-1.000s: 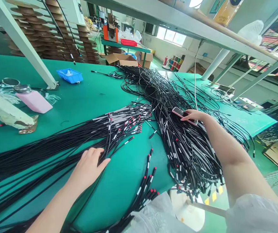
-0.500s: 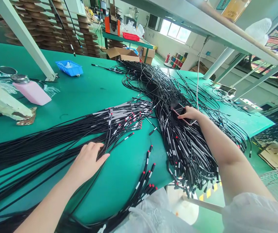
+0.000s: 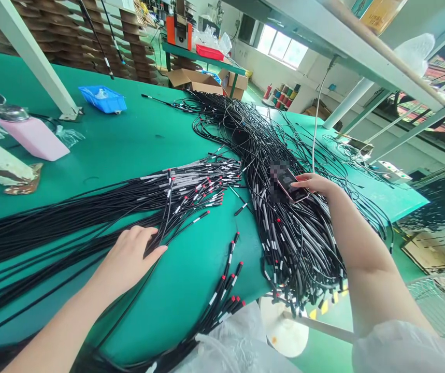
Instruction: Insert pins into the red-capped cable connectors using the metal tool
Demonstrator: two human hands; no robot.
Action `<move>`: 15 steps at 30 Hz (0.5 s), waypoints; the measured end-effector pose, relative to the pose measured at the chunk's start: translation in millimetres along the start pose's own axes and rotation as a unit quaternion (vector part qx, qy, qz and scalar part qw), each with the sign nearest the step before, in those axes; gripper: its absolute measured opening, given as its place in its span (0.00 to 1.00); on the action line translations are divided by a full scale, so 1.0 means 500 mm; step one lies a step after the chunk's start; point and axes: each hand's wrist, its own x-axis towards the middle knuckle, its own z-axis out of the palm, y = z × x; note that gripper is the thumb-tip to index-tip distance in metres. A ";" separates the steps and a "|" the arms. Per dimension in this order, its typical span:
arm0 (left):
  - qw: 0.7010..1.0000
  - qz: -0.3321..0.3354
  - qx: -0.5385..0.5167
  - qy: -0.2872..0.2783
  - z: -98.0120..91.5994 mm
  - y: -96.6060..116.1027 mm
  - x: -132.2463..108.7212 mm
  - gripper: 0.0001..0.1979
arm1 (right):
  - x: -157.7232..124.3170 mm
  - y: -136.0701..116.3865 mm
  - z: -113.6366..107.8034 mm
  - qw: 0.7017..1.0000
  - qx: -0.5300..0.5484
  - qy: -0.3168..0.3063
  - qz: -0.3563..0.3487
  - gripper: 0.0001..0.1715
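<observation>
Pinching is shown at the right hand (image 3: 315, 185): the edge of a phone (image 3: 294, 191) is gripped, with the screen turned upward. The phone is positioned over the large cable pile (image 3: 303, 233), by which the tabletop (image 3: 129, 140) is crossed from its far edge to its near edge, where cable ends are hung over the side. Whether the pile is touched by the phone cannot be told. The left hand (image 3: 134, 259) is laid over a flat cable bundle (image 3: 70, 217) extended from the left; its thumb is parted from its curved fingers, and whether any cable is gripped cannot be told. Red-tipped cables (image 3: 214, 303) are gathered at the near edge. Toward the far left corner, a blue tray (image 3: 109, 105) and a pink bottle (image 3: 36, 139) are seen, the tray placed nearer the far edge.
</observation>
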 end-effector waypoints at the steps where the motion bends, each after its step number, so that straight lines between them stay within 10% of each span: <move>1: 1.000 0.000 -0.001 0.002 0.000 0.000 0.000 0.30 | -0.004 0.006 -0.002 1.000 0.010 -0.002 -0.001 0.24; 15: 1.000 0.002 0.009 -0.007 0.000 -0.004 0.004 0.32 | 0.016 0.023 0.042 0.995 0.061 0.076 0.019 0.19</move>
